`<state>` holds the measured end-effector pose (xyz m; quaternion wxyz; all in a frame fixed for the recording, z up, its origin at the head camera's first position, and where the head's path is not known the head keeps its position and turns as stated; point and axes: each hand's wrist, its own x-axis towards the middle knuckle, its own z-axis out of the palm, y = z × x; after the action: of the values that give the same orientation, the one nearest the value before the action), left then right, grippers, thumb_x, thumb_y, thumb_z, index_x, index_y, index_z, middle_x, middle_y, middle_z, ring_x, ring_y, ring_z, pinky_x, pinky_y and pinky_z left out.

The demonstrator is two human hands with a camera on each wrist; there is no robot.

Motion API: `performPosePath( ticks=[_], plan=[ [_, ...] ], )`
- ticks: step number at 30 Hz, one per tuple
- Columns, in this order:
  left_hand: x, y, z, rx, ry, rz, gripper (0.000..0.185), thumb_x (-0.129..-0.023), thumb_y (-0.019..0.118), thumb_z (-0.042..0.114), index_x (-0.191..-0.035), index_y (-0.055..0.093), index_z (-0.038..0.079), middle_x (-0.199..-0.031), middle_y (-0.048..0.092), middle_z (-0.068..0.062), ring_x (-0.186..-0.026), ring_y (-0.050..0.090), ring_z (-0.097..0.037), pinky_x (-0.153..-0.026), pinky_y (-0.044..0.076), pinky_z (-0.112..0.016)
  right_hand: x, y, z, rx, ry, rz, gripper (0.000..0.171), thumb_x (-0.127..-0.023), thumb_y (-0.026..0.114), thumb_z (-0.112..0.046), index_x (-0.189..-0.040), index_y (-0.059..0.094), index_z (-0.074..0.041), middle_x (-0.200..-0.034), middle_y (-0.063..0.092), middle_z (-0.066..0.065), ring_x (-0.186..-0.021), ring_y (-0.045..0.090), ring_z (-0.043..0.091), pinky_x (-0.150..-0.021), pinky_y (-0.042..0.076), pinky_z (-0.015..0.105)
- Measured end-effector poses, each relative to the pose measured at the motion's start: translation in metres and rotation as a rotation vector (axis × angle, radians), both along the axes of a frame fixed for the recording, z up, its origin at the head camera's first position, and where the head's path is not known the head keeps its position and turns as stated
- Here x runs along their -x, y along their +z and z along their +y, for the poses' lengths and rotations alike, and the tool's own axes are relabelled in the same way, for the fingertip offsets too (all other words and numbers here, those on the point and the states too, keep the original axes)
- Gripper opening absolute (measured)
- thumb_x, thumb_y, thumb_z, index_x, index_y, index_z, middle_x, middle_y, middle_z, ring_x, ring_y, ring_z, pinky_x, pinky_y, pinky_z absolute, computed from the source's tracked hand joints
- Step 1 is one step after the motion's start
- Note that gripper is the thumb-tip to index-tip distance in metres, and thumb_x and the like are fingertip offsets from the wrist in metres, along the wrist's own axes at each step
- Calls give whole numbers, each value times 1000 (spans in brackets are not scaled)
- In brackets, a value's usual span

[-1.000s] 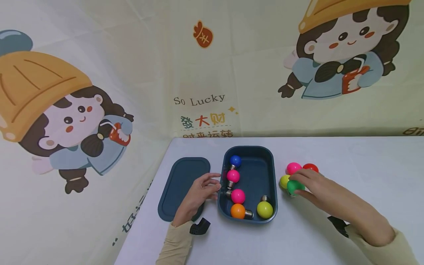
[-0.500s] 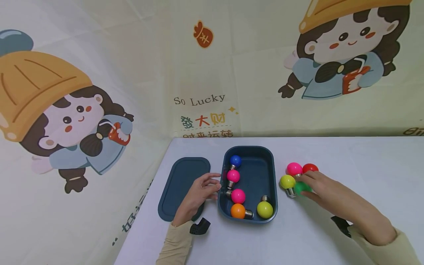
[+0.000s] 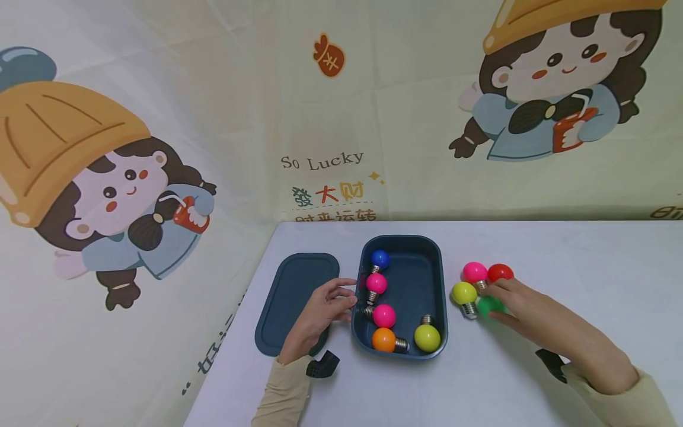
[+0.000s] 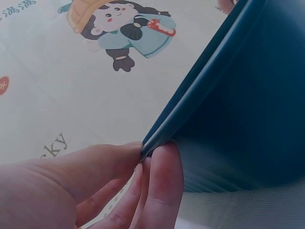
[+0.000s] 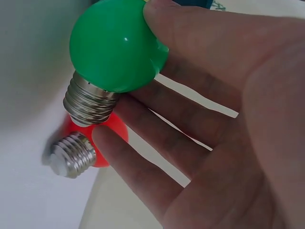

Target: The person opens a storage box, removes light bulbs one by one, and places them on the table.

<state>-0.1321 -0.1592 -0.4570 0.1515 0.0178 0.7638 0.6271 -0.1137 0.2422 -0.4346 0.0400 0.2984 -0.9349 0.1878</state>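
Note:
My right hand holds a green light bulb between thumb and fingers, low over the table at the right. Its metal screw base shows in the right wrist view. Close by lie a yellow bulb, a pink bulb and a red bulb. At the left wall of a dark blue box, my left hand pinches the rim with thumb and fingers. Inside the box are a blue bulb, two pink bulbs, an orange bulb and a yellow-green bulb.
A flat dark blue lid lies left of the box, partly behind my left hand. The white table ends at the back against a cloth printed with cartoon figures.
My right hand has moved slightly right with the green bulb, away from the yellow bulb, whose screw base now shows. My left hand and the box stay in place.

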Motion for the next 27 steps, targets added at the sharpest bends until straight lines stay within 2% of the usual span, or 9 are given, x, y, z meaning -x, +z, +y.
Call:
performPosePath(
  ticks=[5, 14, 21, 27],
  plan=[
    [-1, 1, 0, 4, 2, -3, 44, -94, 70, 24, -134, 58, 11, -111, 65, -12, -85, 66, -18, -75, 60, -29, 0, -4, 2, -1, 8, 13, 53, -69, 89, -12, -117, 67, -3, -101, 62, 4, -93, 59, 19, -69, 60, 31],
    [-1, 2, 0, 11, 0, -4, 45, -94, 69, 23, -135, 57, 8, -116, 63, -20, -85, 65, -18, -76, 60, -30, 1, -7, 1, 1, -13, -35, 46, -70, 89, -14, -111, 69, -9, -101, 62, 1, -95, 58, 20, -69, 60, 32],
    [-1, 3, 1, 0, -1, -5, 43, -94, 69, 23, -134, 58, 10, -112, 65, -14, -86, 65, -18, -75, 60, -30, 1, -5, 1, -19, -34, -37, 54, -69, 90, -18, -117, 68, -4, -101, 62, 4, -92, 60, 18, -70, 60, 33],
    [0, 1, 0, -1, -2, -7, 43, -95, 69, 22, -134, 58, 10, -112, 64, -15, -85, 64, -18, -74, 60, -30, 0, 1, -3, -17, -28, -5, 50, -70, 90, -17, -114, 68, -6, -104, 64, 6, -96, 63, 22, -71, 61, 36]
  ],
)
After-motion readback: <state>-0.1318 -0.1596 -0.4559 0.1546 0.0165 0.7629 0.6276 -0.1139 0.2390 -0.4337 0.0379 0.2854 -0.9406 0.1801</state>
